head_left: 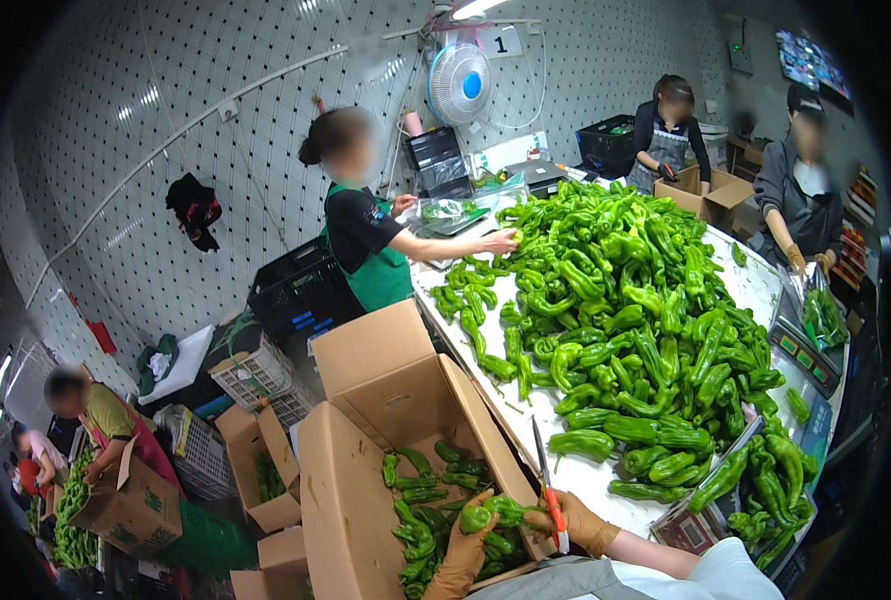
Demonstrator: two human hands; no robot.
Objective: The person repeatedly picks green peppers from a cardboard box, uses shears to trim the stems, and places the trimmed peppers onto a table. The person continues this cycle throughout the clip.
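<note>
My left hand [461,552], in a tan glove, is closed around a green pepper [475,519] over the open cardboard box [345,490]. Gloved the same way, my right hand [583,524] grips a red-handled cutting tool [553,508]. Its narrow blade points away from me over the white table; I cannot tell whether it is a knife or scissors. The right fingertips are beside another pepper [510,511] next to the left hand. Several loose peppers [417,535] lie in the box. A large heap of green peppers [635,330] covers much of the white table [515,415].
Across the table, a person in a green apron [380,275] reaches into the heap. Two more people [665,140] work at the far right, near a cardboard box [705,195] and a scale [803,350]. More boxes [255,455] and crates [260,375] stand at left.
</note>
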